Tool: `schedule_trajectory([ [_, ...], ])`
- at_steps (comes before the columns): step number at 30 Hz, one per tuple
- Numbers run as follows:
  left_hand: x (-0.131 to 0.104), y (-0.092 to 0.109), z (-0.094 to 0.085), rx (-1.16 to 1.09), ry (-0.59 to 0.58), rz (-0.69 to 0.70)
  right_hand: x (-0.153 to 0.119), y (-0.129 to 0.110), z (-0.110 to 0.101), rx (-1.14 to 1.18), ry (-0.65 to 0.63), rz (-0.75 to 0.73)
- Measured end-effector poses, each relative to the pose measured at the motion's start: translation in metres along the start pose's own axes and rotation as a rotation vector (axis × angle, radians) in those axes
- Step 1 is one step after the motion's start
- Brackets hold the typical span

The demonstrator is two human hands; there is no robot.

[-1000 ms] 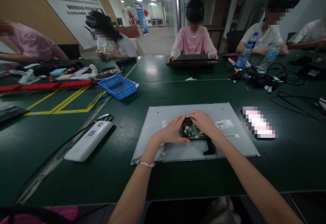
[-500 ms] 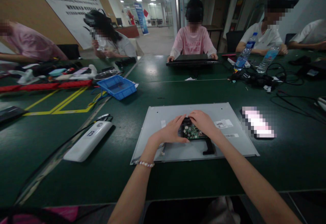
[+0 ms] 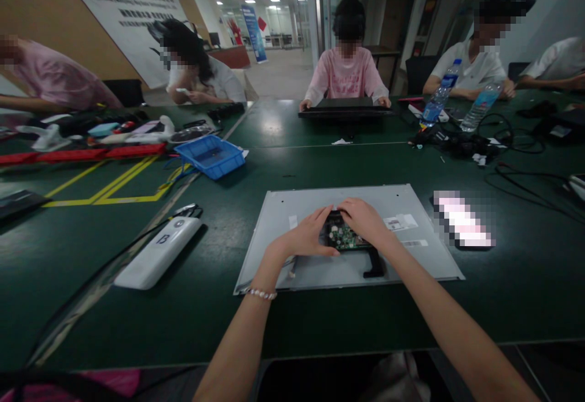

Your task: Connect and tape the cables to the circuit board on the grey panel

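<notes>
A flat grey metal panel (image 3: pixel 315 274) lies on the green table in front of me. On its middle rests a green circuit board (image 3: pixel 348 239) in a black frame, whose dark arm (image 3: pixel 375 265) sticks out toward the near edge. My left hand (image 3: pixel 311 234) grips the board's left side, thumb at the near edge and fingers at the far edge. Over its far right part bends my right hand (image 3: pixel 365 219), fingertips on the far edge beside the left ones. The fingertips partly hide that edge.
A white power bank (image 3: pixel 158 253) with a cable lies left, a lit phone (image 3: pixel 464 219) right. Further off are a blue basket (image 3: pixel 211 155), two bottles (image 3: pixel 441 94) and tangled cables. Several people sit around the table; one holds a black screen (image 3: pixel 345 109).
My hands and the board have barely moved. Across the table at the left, a person's hand has lowered from near the face with a white item.
</notes>
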State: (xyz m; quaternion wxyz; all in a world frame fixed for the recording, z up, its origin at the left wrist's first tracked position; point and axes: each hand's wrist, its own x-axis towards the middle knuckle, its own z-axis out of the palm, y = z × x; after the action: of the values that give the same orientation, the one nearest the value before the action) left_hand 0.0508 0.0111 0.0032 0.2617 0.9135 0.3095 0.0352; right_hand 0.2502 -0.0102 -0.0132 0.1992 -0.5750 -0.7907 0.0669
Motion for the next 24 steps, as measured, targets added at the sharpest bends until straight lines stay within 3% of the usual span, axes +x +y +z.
schedule_trajectory([
  [11,-0.001,-0.001,0.0,0.009,0.006,0.024,-0.005,0.0,-0.008,0.034,0.045,0.032],
  [15,-0.005,0.0,-0.016,0.019,0.132,0.007,-0.009,0.002,-0.013,0.048,0.073,0.029],
  [18,-0.011,-0.012,-0.031,0.075,0.33,-0.063,-0.013,0.001,-0.015,0.047,0.088,0.02],
  [20,-0.017,-0.026,-0.037,0.114,0.403,-0.162,-0.015,-0.002,-0.016,0.046,0.097,0.01],
  [24,-0.028,-0.05,-0.04,0.062,0.281,-0.307,-0.019,-0.013,-0.016,0.046,0.105,-0.039],
])
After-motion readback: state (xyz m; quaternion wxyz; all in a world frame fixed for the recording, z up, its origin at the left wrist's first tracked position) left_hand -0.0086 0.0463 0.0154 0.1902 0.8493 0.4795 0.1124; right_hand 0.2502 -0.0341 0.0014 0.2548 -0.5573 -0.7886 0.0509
